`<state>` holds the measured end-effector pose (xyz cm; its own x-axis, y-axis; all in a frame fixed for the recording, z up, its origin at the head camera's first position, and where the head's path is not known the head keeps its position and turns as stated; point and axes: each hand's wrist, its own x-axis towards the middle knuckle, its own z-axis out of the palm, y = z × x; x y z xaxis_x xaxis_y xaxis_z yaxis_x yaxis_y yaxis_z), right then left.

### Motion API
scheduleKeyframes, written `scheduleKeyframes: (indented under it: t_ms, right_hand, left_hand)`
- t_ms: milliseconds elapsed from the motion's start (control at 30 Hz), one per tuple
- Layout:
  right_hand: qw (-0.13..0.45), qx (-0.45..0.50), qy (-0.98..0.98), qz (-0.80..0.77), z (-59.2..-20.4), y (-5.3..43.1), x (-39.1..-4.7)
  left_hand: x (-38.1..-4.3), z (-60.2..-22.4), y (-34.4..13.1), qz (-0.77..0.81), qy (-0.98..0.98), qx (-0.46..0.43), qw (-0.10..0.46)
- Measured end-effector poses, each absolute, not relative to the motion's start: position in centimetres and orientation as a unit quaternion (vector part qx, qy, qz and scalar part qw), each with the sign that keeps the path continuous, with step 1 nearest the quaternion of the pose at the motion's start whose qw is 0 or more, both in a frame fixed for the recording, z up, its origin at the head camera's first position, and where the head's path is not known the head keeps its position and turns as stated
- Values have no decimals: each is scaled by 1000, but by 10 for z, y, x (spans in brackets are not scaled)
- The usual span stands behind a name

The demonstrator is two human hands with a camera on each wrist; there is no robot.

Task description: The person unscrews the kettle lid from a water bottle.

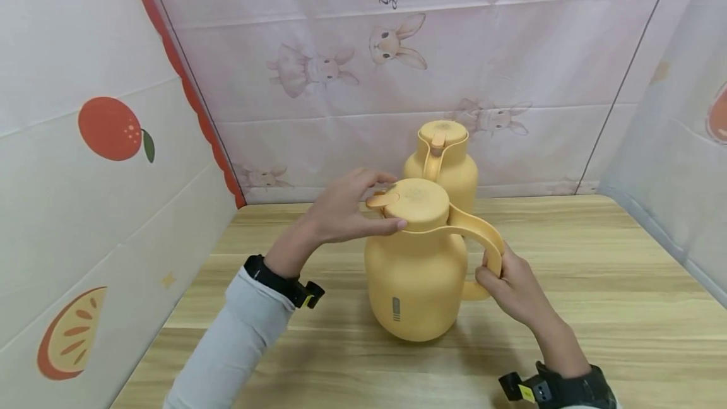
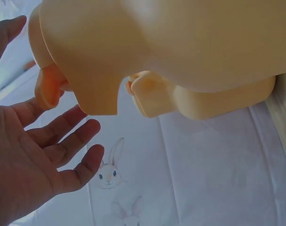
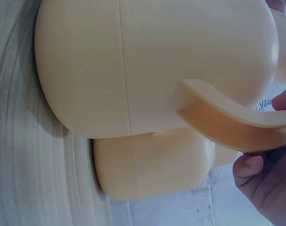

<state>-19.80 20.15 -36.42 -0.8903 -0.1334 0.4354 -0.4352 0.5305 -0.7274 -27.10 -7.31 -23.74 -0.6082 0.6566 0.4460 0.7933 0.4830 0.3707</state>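
Note:
In the head view a yellow thermos jug (image 1: pixel 417 283) stands upright on the wooden table, its round lid (image 1: pixel 420 201) on top and spout toward the left. My right hand (image 1: pixel 514 286) grips the jug's curved handle (image 1: pixel 483 232); the right wrist view shows the handle (image 3: pixel 227 113) with the fingers around it. My left hand (image 1: pixel 346 210) is at the lid and spout, thumb against the lid's near side. In the left wrist view the left hand (image 2: pixel 44 146) has its fingers spread and loosely bent beside the spout (image 2: pixel 98 96). Whether the fingertips touch is unclear.
A second, similar yellow thermos jug (image 1: pixel 454 172) stands just behind the first, near the back wall. The wooden table (image 1: pixel 596 270) meets a rabbit-print cloth wall (image 1: pixel 318 156) at the back and a fruit-print panel (image 1: pixel 142 219) on the left.

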Motion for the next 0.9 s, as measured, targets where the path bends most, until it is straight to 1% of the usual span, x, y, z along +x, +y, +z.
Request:
scheduleKeyframes:
  t_ms: [267, 533, 900]
  right_hand:
    - [167, 163, -859, 455, -365, 202, -199]
    - [168, 164, -859, 454, -365, 202, -199]
    - [163, 167, -859, 456, -364, 201, -198]
  left_hand:
    - [-269, -227, -57, -236, -872, -420, 88]
    - [-270, -221, -45, -188, -890, -409, 78]
    - [-273, -212, -25, -142, -898, -415, 37]
